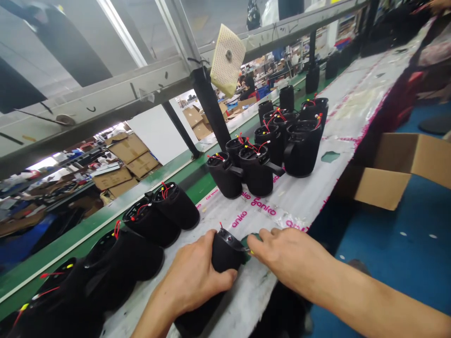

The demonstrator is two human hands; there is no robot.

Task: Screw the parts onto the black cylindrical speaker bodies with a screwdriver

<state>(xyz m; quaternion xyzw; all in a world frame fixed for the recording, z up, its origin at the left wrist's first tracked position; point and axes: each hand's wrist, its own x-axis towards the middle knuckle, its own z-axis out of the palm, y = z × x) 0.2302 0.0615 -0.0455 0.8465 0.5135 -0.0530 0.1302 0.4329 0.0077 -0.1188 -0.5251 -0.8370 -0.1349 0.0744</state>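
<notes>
My left hand [197,272] is wrapped round a black cylindrical housing [225,253] at the lower middle, its thumb across the near side. The housing leans, with its open rim facing up and a bit of red wire at the top. At the rim's right edge, my right hand [278,246] is closed with bent fingers; a small yellow-green spot shows by the fingertips, and what they hold is too small to name. Below my left hand lies another dark shape, partly hidden by the wrist.
Similar black housings with red wires stand in a row at left [144,220] and in a group beyond [259,169]. They rest on a white printed sheet [243,220] beside a green conveyor [200,180]. An open cardboard box [384,188] is at right; a metal shelf frame crosses above.
</notes>
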